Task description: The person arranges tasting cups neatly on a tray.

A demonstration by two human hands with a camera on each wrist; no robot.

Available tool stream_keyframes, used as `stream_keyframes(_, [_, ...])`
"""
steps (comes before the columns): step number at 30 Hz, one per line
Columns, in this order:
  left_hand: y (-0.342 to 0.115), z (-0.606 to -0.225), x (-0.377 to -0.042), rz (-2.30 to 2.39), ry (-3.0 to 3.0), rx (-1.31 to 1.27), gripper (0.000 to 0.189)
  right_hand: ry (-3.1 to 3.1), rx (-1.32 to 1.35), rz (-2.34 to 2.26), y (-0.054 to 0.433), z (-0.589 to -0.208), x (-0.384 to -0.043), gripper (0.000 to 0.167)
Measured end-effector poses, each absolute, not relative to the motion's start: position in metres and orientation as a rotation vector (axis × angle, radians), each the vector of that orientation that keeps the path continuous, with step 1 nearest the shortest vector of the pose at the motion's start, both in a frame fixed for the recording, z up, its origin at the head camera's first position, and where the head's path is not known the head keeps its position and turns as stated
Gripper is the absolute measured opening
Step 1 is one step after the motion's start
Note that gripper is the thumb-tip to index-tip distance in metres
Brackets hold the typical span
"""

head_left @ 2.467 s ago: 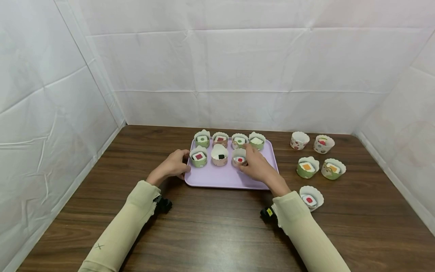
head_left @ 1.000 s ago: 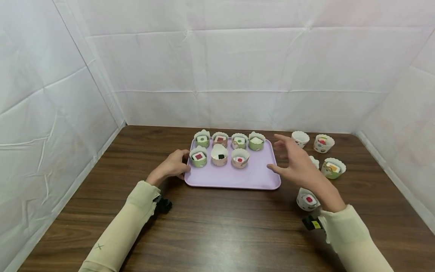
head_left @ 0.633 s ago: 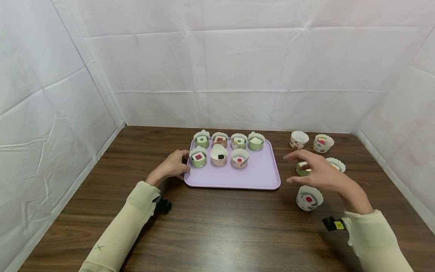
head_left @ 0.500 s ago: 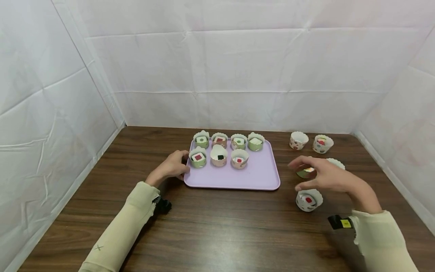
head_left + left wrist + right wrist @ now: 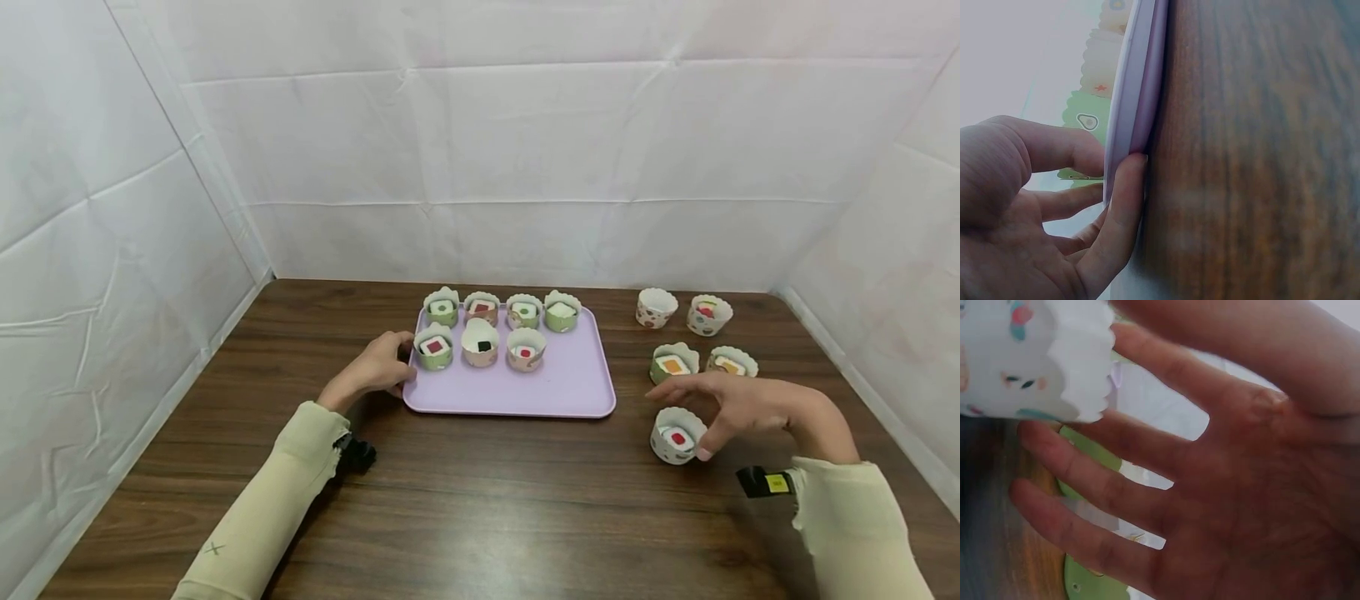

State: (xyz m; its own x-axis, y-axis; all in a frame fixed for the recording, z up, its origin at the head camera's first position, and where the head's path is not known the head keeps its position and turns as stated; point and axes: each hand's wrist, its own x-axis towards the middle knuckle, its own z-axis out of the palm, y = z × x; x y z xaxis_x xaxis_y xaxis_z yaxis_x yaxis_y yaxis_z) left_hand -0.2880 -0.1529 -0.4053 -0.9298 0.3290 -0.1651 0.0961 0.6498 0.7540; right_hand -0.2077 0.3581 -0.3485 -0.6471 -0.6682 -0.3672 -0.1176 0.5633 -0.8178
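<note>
My left hand (image 5: 372, 367) grips the left edge of the lilac tray (image 5: 513, 396). In the left wrist view, thumb and fingers pinch the tray's rim (image 5: 1129, 115). Several scalloped paper cups with sushi-like pieces stand on the tray in two rows, among them a pink cup (image 5: 526, 363) ending the front row. My right hand (image 5: 761, 408) is spread around a white patterned paper cup (image 5: 670, 455) holding a white piece with a red centre. The thumb is right at that cup's right side, the other fingers extended behind it. In the right wrist view the cup's wall (image 5: 1016, 356) overlaps the fingertips.
Behind the right hand stand two green cups with orange-topped pieces, the left one (image 5: 673, 363) and the right one (image 5: 733, 360), partly hidden. Farther back are two white patterned cups, left (image 5: 656, 311) and right (image 5: 708, 317). White cloth (image 5: 480, 167) walls surround the brown table (image 5: 480, 500).
My right hand has left the pink cup on the tray, moved right and come down around the white patterned cup beyond the tray. The left hand stays on the tray's edge.
</note>
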Motion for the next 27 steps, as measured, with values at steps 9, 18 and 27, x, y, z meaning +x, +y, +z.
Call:
stream_keyframes(9, [-0.1531,-0.4049,-0.2877,1.162,2.579,0.343,0.062,2.219,-0.633,-0.898,0.3615,-0.3524,-0.2064,0.086])
stream_keyframes(18, [-0.1533,-0.4048,-0.2875,1.168,2.581,0.348,0.06,2.109,-0.655,-0.962,0.3624,-0.3569,-0.2101,0.079])
stream_keyframes(27, [-0.1531,-0.4058,-0.2878,1.171,2.578,0.349,0.061,2.165,-0.695,-0.947,0.3622,-0.3585,-0.2099,0.063])
